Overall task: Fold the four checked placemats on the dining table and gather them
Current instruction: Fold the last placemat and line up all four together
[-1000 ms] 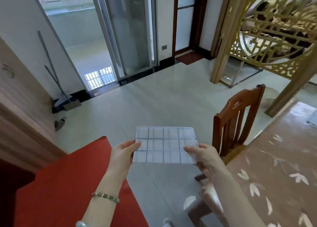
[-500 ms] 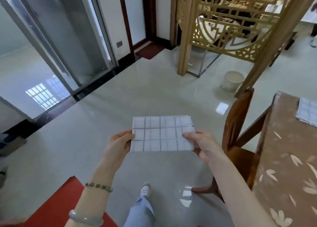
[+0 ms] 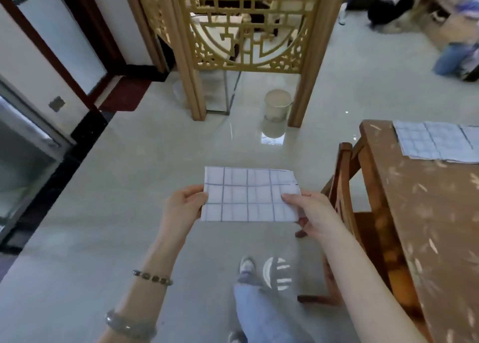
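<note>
A folded white placemat with a blue check is held flat in the air over the tiled floor. My left hand pinches its left edge and my right hand pinches its right edge. Another checked placemat lies unfolded at the far end of the dining table, which runs along the right side and wears a brown leaf-patterned cover. That mat is cut off by the right edge of the view. Both hands are left of the table, apart from it.
A wooden chair stands tucked against the table's left side, close to my right hand. Ahead are a gold lattice screen and a pale bin on the floor. My leg and shoe show below. A glass door is at the left.
The view has swung to the right: the red mat and doorway slid out on the left, the table and its unfolded placemat came in. My hands keep the same hold on the folded placemat.
</note>
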`<state>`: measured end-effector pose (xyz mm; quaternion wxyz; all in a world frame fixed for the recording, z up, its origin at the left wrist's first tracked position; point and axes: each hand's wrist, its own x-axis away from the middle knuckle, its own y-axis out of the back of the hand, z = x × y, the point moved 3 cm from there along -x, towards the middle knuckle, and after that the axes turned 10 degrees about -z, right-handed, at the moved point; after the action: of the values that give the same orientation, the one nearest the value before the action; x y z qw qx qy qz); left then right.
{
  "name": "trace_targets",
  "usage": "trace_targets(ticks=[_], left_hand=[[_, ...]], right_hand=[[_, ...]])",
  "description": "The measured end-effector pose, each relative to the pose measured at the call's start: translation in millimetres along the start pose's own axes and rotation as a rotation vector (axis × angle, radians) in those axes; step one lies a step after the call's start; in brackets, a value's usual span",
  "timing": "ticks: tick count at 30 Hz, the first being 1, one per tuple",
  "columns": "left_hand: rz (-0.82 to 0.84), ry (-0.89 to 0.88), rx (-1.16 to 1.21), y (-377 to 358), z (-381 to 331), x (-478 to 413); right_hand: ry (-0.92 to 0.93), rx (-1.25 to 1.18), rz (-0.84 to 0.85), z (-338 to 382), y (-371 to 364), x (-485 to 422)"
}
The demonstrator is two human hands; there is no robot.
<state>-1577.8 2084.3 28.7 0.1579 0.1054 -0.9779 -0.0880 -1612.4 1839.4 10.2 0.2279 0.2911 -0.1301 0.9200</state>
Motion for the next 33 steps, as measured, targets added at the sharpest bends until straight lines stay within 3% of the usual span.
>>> trace_targets(ticks=[11, 18, 25, 33], left_hand=[[0.299, 0.036, 0.038, -142, -77, -220], [0.448, 0.072, 0.004, -235, -127, -312], [0.669, 0.028, -0.109, -358, -169, -384], [1.061, -0.091, -0.413, -498, -198, -422]], right_hand=[[0.037, -0.123, -0.227, 118, -26, -165], [0.035, -0.208, -0.361, 179, -19, -231], [0.028, -0.367, -0.584, 217, 7, -296], [-0.043, -0.611, -0.911, 235, 39, -344]])
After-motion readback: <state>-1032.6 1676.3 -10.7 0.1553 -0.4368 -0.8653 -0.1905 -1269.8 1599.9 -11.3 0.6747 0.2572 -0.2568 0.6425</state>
